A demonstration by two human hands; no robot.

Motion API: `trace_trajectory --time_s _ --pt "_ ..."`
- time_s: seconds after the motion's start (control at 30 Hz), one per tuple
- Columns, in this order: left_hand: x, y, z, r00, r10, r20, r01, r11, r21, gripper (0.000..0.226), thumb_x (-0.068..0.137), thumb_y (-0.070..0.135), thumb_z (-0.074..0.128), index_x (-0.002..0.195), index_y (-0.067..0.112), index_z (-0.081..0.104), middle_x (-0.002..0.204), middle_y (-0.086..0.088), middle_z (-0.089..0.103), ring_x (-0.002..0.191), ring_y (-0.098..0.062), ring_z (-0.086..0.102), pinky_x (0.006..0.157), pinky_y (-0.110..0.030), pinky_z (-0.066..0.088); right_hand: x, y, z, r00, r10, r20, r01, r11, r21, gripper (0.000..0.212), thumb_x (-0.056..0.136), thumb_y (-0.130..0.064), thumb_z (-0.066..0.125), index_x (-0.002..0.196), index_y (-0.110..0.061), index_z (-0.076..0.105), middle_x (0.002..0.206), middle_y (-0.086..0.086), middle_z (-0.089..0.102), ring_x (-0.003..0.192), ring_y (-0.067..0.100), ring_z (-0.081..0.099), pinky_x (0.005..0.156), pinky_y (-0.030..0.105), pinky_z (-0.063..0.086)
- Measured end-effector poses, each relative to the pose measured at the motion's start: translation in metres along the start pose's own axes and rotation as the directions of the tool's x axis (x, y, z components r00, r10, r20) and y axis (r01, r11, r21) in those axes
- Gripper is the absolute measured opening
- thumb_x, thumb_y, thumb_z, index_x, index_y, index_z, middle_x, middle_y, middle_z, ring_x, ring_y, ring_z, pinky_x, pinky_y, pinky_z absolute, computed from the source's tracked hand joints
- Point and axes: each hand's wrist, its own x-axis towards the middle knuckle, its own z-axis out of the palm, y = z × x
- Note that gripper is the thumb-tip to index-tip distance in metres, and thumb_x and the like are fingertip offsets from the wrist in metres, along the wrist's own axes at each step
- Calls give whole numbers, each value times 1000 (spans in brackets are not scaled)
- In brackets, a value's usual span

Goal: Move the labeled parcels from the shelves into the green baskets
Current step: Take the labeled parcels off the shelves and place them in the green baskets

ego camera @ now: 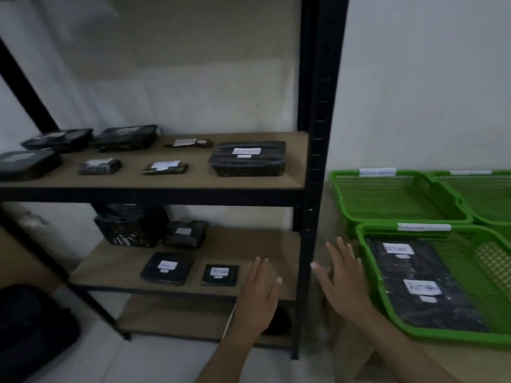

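Both hands, left [258, 294] and right [344, 277], hover empty and spread at lower centre; two black labelled parcels [420, 286] fill the lower-right green plastic basket [370, 275], while many others await on the wooden shelves [262, 239] at left.

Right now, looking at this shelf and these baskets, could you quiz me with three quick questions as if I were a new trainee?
1. True or false: the near green basket already holds black parcels with white labels.
2. Which is nearest the left hand? A) the small square parcel on the lower shelf B) the large parcel on the upper shelf C) the far green basket
3. Fill in: both the left hand and the right hand are ____ and hold nothing.

Key: 1 true; 2 A; 3 open.
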Motion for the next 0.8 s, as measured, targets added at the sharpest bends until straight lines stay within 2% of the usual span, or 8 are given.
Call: trace_trajectory --time_s 0.2,0.3,0.4,0.47,0.57,0.73,0.8 --pt "-12 -70 -44 987 -160 -8 160 983 89 56 95 36 42 146 19 23 154 1 22 141 -16 24 113 -32 26 -11 -42 48 987 -3 158 -10 996 84 64 93 -48 40 147 -20 18 158 1 7 146 19 2 118 35 2" --pt "-10 -94 -63 977 -204 -58 209 972 108 55 95 32 46 144 18 26 153 0 25 139 -17 28 112 -32 28 -8 -50 62 977 -16 213 4 998 58 64 94 -47 38 148 -20 15 158 2 8 146 20 6 120 38 7" --pt "-6 -108 -77 971 -217 -103 225 971 78 55 94 28 48 144 16 28 151 -2 30 137 -20 32 111 -31 29 0 -61 69 970 -46 240 30 997 70 63 94 -46 38 148 -22 13 158 -1 6 146 16 6 120 37 7" --pt "-2 -109 -87 972 -180 -149 194 978 82 53 93 25 50 142 15 32 149 0 33 134 -19 36 108 -28 29 6 -75 69 974 -97 204 70 988 137 63 94 -44 40 147 -24 15 158 -4 7 145 14 7 119 32 10" --pt "8 -102 -105 971 -81 -225 108 988 111 50 94 27 48 141 17 35 149 2 32 136 -15 33 108 -23 25 15 -101 61 976 -193 102 168 963 210 59 94 -40 45 145 -23 22 155 -8 16 143 10 15 110 19 13" --pt "34 -63 -137 921 54 -385 -40 998 45 46 91 29 52 134 12 46 141 -6 45 130 -20 42 108 -33 34 46 -135 38 949 -304 -88 315 934 167 62 87 -50 43 141 -23 32 149 -5 31 137 9 26 108 24 22" --pt "43 -45 -148 899 107 -425 -95 994 50 46 91 30 51 134 13 46 141 -4 44 130 -19 41 110 -34 33 58 -147 27 932 -326 -158 353 916 193 60 87 -47 46 140 -22 34 146 -3 34 133 4 27 105 23 24"
